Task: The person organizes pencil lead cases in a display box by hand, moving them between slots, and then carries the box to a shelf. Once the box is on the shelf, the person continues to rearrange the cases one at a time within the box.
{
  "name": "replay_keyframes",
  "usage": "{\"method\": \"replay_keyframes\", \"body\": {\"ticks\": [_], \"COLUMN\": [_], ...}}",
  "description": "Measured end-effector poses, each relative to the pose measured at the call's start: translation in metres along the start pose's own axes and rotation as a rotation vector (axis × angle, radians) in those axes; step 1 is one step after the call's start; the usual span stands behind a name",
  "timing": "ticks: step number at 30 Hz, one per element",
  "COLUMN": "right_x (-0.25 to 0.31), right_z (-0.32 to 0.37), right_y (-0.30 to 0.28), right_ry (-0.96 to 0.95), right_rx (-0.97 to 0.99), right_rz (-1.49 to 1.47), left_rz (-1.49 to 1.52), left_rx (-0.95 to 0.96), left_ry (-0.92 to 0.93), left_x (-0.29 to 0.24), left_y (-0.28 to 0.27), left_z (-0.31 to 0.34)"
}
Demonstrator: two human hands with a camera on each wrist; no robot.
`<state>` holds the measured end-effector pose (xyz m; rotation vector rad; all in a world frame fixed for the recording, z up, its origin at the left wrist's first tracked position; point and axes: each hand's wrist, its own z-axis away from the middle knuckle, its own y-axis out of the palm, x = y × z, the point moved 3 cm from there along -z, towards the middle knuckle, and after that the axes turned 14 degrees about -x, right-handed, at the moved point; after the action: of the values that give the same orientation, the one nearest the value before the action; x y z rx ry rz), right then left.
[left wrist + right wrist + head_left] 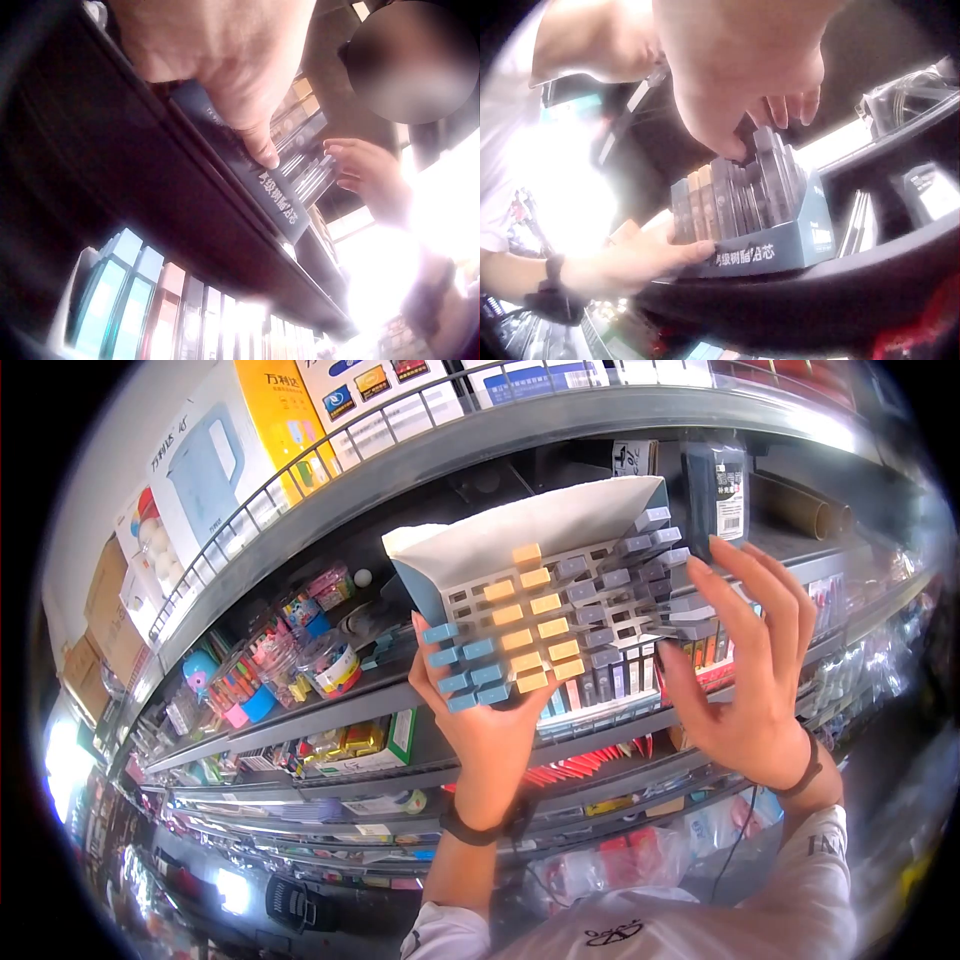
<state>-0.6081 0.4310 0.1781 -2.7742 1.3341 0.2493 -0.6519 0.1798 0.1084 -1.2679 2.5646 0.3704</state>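
Observation:
A blue box (420,592) with a raised white flap (540,515) holds rows of slim cases with blue (478,649), yellow (513,614) and grey tops (597,614). My left hand (487,738) grips its near left side, the thumb along the lettered front (765,253). Several grey cases at the right end stand higher than the others. Over that end hovers my right hand (752,685), thumb and fingers spread around the raised cases (767,150); whether the fingertips touch them, I cannot tell.
The box is at a dark metal shelf whose upper ledge (400,455) carries cartons (205,470). Plastic tubs (328,663) stand to the left, a dark packet (712,490) and cardboard tubes (790,503) behind on the right. Below are more boxed cases (127,300).

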Motion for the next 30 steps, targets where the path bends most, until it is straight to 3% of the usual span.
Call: {"method": "replay_keyframes", "body": {"ticks": [3, 7, 10, 13, 16, 19, 30], "right_x": [-0.002, -0.002, -0.001, 0.002, 0.003, 0.006, 0.006], "right_z": [-0.003, 0.000, 0.005, 0.003, 0.001, -0.001, -0.013], "right_y": [0.002, 0.008, 0.008, 0.006, 0.007, 0.006, 0.002], "right_ry": [-0.045, -0.069, -0.080, -0.098, -0.146, -0.102, -0.006], "right_rx": [-0.025, -0.025, -0.047, -0.010, -0.014, 0.053, 0.013], "right_rz": [0.012, 0.005, -0.015, -0.006, 0.051, 0.093, -0.012], "left_rz": [0.018, -0.184, -0.025, -0.099, -0.082, -0.066, -0.153], "left_rx": [-0.011, 0.007, -0.009, -0.027, -0.001, 0.010, 0.010], "left_ry": [-0.041, 0.070, -0.009, 0.126, 0.042, -0.030, 0.107], "left_x": [-0.004, -0.017, -0.011, -0.017, -0.019, -0.019, -0.018], "left_y": [0.000, -0.004, -0.003, -0.003, -0.003, -0.003, -0.003], "left_z": [-0.001, -0.005, -0.004, -0.008, -0.009, -0.008, -0.008]}}
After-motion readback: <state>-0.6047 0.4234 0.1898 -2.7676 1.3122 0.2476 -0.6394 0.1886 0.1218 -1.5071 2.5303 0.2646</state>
